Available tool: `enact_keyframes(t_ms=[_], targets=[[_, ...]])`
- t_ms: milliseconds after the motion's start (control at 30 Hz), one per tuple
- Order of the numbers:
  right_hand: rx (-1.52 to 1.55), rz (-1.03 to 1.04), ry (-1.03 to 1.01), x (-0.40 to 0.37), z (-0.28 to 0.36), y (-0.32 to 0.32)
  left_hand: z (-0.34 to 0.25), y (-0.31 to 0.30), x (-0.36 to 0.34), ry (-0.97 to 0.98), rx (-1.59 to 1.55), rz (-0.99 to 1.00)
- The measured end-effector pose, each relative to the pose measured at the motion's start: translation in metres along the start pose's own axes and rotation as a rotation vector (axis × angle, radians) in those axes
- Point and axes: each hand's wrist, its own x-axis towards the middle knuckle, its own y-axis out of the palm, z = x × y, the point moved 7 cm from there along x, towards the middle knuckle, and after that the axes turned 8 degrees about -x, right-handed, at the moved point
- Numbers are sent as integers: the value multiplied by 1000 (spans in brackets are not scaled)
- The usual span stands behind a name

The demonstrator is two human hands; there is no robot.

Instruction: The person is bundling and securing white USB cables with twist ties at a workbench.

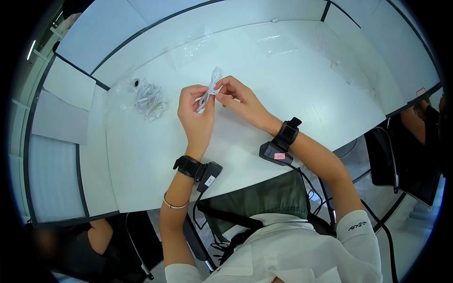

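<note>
A coiled bundle of white cable (216, 75) is held upright above the middle of the white table, with a wrap around its waist. My left hand (196, 113) is closed on the lower part of the bundle, thumb against fingers. From the other side, my right hand (244, 103) pinches at the wrapped middle with thumb and fingertips. Parts of the cable are hidden behind the fingers. Left of my hands lies a tangled pile of white cables (149, 96), apart from both hands.
Clear plastic bags (278, 45) lie toward the back of the table (292, 85); more clear plastic (123, 96) is beside the pile. White partitions (226, 14) enclose the back and sides. Cords run from black wrist devices (191, 167). Other people sit at both sides.
</note>
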Motion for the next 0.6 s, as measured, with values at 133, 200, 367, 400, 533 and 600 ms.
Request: enact_keyframes(t_ms=[133, 200, 367, 400, 533, 600], targets=[[-64, -14, -40, 0, -3, 0, -3, 1, 0, 16, 15, -11], [-54, -6, -28, -1, -3, 1, -4, 1, 0, 23, 13, -21], [-46, 12, 3, -1, -4, 2, -7, 3, 1, 95, 26, 5], [-51, 13, 2, -1, -3, 2, -9, 4, 1, 106, 15, 2], [-31, 10, -3, -2, -2, 2, -14, 5, 0, 154, 81, 4], [-32, 13, -16, -1, -1, 2, -13, 4, 0, 144, 89, 1]])
